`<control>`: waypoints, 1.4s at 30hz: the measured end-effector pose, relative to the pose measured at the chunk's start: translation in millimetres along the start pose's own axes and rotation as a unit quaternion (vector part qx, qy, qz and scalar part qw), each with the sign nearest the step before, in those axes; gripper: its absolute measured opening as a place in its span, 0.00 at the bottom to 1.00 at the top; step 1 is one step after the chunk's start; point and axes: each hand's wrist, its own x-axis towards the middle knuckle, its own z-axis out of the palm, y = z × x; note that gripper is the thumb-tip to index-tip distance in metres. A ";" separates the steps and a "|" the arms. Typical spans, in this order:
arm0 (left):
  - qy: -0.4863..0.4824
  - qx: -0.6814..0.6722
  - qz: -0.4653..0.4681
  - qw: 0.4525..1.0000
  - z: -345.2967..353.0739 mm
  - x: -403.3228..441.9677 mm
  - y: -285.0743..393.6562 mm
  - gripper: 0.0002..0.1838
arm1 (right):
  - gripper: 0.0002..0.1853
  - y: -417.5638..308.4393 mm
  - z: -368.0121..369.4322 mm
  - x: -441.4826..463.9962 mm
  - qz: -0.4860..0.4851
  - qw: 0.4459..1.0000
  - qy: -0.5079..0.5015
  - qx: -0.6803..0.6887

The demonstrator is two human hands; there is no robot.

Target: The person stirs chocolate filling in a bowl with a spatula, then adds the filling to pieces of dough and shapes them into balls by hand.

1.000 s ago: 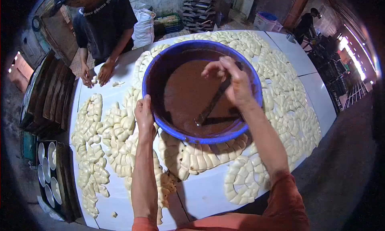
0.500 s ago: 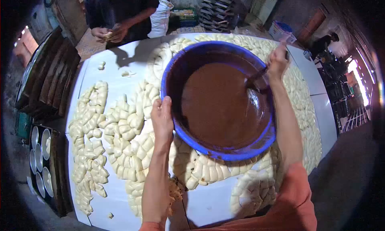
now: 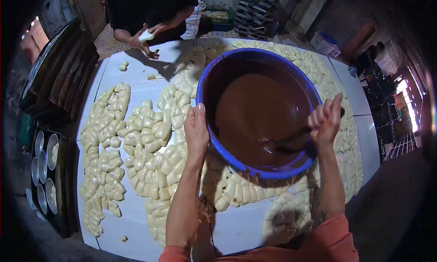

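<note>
A large blue basin (image 3: 203, 87) of smooth brown batter-like mixture (image 3: 255, 112) rests tilted on top of dough pieces. My left hand (image 3: 196, 131) grips the basin's left rim, thumb up along the edge. At the right rim, my right hand (image 3: 326, 120) is closed around the handle of a dark stirring spoon (image 3: 296, 139). The spoon's end sits in the mixture near the lower right, so its shape is hidden. Pale, glossy dough pieces (image 3: 152, 125) lie packed side by side around the basin.
The white table (image 3: 141, 87) carries the dough. Across it, a co-worker's hands (image 3: 144, 38) hold a pale dough piece. Dark trays (image 3: 57, 75) are stacked at the left, above a rack of round metal tins (image 3: 42, 166). A plastic crate (image 3: 324, 43) stands at the back right.
My right hand has swung down and toward me along the right rim, sweeping the spoon through the mixture to the lower right. My left hand stays on the rim. The co-worker's hands have shifted.
</note>
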 end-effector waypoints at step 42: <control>-0.029 -0.104 -0.068 0.992 3.7 -3.9 9.3 0.22 | 0.26 46.1 18.1 97.8 -0.159 0.985 0.066 -0.024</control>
